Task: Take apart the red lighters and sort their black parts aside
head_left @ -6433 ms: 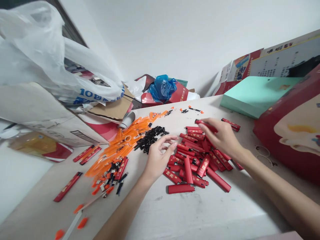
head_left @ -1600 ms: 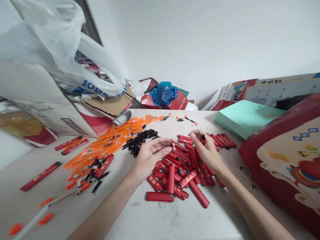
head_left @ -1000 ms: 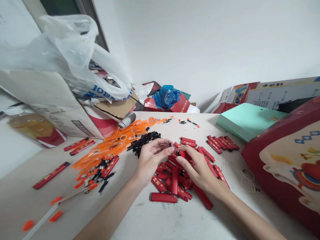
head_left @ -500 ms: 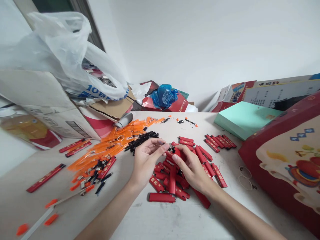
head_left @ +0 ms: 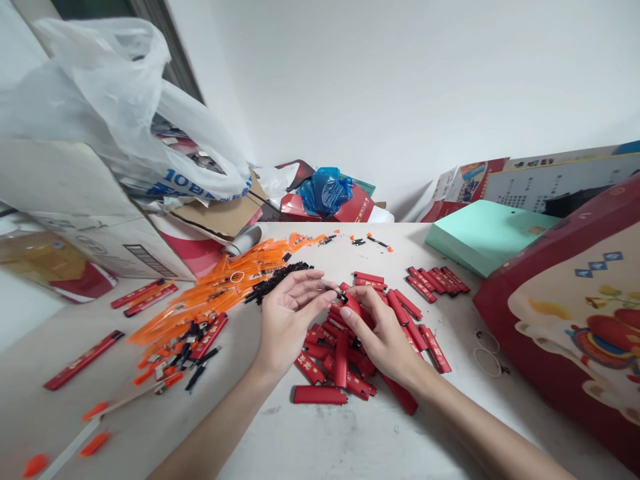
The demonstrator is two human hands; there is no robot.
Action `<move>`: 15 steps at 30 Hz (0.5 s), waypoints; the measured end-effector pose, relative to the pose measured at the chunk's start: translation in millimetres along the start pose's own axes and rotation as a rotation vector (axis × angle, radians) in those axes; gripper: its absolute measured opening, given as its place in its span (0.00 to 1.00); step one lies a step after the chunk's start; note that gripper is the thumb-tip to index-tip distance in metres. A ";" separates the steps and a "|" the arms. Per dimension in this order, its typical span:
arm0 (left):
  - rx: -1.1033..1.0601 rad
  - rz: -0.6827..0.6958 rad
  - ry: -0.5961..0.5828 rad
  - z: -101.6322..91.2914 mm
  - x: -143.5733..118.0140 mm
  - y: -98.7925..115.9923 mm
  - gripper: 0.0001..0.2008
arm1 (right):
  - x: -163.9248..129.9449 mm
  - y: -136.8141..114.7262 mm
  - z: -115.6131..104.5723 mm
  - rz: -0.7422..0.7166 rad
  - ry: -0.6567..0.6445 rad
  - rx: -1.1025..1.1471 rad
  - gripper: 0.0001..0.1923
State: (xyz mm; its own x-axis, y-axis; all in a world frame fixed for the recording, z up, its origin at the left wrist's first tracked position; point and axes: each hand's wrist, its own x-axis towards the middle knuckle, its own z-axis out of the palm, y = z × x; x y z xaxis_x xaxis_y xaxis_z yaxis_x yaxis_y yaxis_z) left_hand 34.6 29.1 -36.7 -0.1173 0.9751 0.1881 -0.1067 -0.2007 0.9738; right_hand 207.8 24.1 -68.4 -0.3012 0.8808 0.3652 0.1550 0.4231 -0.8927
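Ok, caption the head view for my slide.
Left hand presses a small black part onto the red plastic lighter casing gripped by the right hand, above a heap of red casings.

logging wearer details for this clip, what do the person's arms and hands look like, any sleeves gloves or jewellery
Both arms are bare along all that shows: no sleeves in view. The left hand and right hand wear no gloves, and no rings, watch or bracelets are visible. Fingernails look short and unpainted, though they are small in this view.
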 end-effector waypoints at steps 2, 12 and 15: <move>0.000 -0.015 -0.002 -0.3 0.3 0.1 0.21 | 0.3 -0.6 0.1 -0.003 -0.014 -0.012 0.12; -0.002 -0.021 -0.033 -1.2 0.5 0.6 0.20 | -0.1 -1.2 -0.6 -0.047 0.019 -0.023 0.13; -0.001 -0.007 -0.045 -1.8 -0.1 0.1 0.19 | -0.1 0.5 -0.5 -0.055 0.036 -0.040 0.14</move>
State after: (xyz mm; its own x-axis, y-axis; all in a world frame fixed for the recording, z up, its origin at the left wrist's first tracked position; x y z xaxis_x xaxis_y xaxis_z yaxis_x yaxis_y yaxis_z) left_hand 32.8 28.8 -36.9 -0.0715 0.9798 0.1867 -0.1081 -0.1937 0.9751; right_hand 208.4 24.3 -68.7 -0.2762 0.8630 0.4229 0.1767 0.4782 -0.8603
